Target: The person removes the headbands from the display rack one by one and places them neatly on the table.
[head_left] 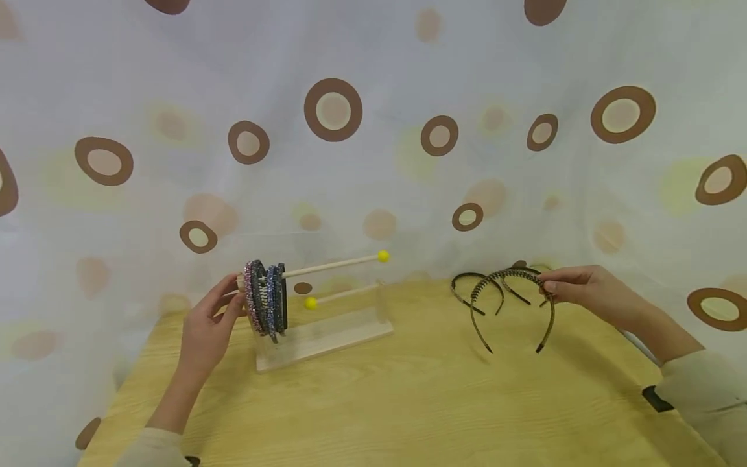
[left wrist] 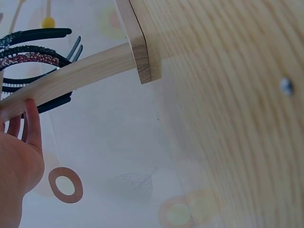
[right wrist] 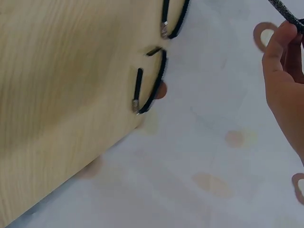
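My left hand (head_left: 207, 327) grips the left upright of a wooden stand (head_left: 327, 342), its fingers against the post (left wrist: 85, 78) in the left wrist view. Several glittery headbands (head_left: 271, 305) hang together on the stand's upper rod, beside that hand. Over the right part of the table, my right hand (head_left: 601, 301) pinches a dark headband (head_left: 508, 274) near the top of its arch, both tips pointing down. The right wrist view catches only a bit of this headband (right wrist: 281, 8) at the fingertips.
Behind the held headband, more dark headbands (head_left: 473, 275) stand at the table's back edge. The stand's rods end in yellow balls (head_left: 383, 256), the upper rod reaching to the right. A curtain (head_left: 385, 175) with brown rings hangs behind the wooden table (head_left: 420, 402).
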The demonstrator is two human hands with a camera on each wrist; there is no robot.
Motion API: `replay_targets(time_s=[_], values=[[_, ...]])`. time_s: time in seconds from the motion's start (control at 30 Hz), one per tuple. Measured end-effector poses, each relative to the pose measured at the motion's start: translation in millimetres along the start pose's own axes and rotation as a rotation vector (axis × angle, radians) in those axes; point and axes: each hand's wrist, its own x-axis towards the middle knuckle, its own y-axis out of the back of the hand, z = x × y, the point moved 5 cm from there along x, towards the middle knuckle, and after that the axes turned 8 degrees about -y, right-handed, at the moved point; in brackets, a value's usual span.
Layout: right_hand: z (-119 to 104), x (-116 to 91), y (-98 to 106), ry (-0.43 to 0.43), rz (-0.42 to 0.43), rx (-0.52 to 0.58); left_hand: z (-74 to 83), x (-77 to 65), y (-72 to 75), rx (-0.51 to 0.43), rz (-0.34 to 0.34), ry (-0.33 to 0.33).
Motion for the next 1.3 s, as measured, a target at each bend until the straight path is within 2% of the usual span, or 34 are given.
replay_targets(time_s=[0.13, 0.33, 0.43, 0.53, 0.73, 0.83, 1.0, 1.3], values=[[27, -4, 22, -0.034, -0.066, 0.058, -1.0, 1.3, 4.6, 0.027, 0.014, -0.003], [71, -21, 48, -0.132, -0.11, 0.114, 0.4, 0.1, 0.3, 0.026, 0.002, 0.002], [88, -21, 55, -0.163, -0.093, 0.154, 1.4, -0.4, 0.4, 0.029, 0.004, -0.008], [104, -19, 60, -0.188, -0.03, 0.159, 1.9, -0.1, -0.2, 0.023, 0.008, -0.016], [128, -12, 63, -0.203, 0.143, 0.018, 0.6, -0.5, -0.7, -0.004, 0.015, -0.01], [136, -7, 60, -0.208, 0.151, -0.049, -0.2, -1.2, 0.1, -0.008, 0.017, -0.008], [143, 0, 54, -0.242, 0.116, -0.083, 0.6, -1.0, 1.3, 0.004, 0.015, -0.011], [142, 11, 46, -0.24, 0.113, -0.227, -1.2, 0.3, 0.8, -0.022, 0.017, -0.011]])
